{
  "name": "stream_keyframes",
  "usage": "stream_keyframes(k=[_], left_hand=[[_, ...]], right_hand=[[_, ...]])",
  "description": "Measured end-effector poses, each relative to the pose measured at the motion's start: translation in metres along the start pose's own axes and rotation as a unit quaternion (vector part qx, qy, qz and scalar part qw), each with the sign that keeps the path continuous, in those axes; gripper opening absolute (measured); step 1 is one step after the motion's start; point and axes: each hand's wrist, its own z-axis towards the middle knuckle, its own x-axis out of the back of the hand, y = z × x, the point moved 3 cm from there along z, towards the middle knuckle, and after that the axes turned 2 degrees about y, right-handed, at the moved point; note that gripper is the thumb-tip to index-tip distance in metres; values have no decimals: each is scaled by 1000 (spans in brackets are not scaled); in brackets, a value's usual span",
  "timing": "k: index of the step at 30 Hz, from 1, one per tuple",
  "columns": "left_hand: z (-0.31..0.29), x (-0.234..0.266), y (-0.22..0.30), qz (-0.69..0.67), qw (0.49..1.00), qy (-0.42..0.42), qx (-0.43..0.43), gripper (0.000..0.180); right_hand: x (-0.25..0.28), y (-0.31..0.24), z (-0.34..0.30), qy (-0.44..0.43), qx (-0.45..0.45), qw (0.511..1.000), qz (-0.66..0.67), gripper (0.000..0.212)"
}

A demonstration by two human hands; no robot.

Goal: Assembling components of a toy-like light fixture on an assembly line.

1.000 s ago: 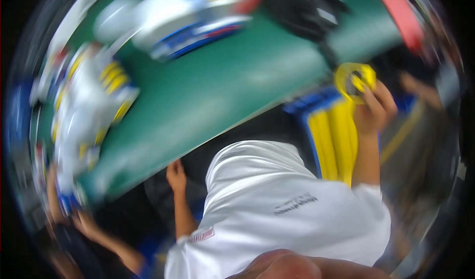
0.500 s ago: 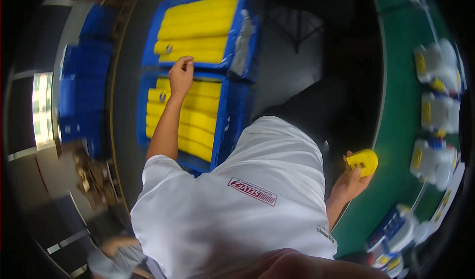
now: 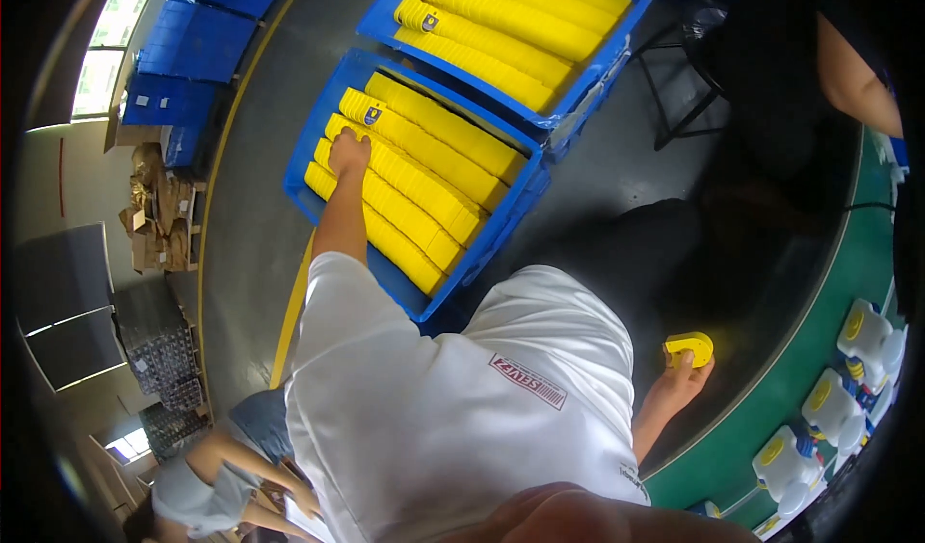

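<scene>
At four o'clock, a yellow piece (image 3: 696, 346) was gripped by the right hand (image 3: 680, 381), apparently to spare the left hand (image 3: 349, 152), laid at eleven on yellow stacks (image 3: 416, 175) in a blue crate (image 3: 518, 201); its grip could not be told.

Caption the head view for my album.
Left hand at rounded yellow pieces in blue rectangular crate; right hand holding a rounded yellow piece.

White shirt (image 3: 414, 437): red boxed lettering (image 3: 528, 381), dark print (image 3: 633, 480) (probably words); yellow stack (image 3: 438, 158): emblem (image 3: 373, 115).
</scene>
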Motion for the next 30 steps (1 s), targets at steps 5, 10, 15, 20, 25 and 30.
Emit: stream_keyframes(k=[5,10,15,20,25,30], left_hand=[[34,-16,13,47,998,48,11,52],[53,-25,27,65,997,51,-1,57],[62,-21,11,92,991,87,-39,49],[53,-28,3,1,966,176,-191,30],[19,59,86,-264,956,126,-39,34],[99,65,184,-194,901,229,-312,42]], right_hand=[[-17,-9,15,-2,-22,1000,7,40],[-18,-21,25,-10,225,923,-312,22],[-40,-29,19,22,162,916,-366,24],[-41,-29,19,35,152,932,-326,25],[-29,-24,10,29,63,941,-330,25],[-34,-15,7,-5,24,952,-306,20]])
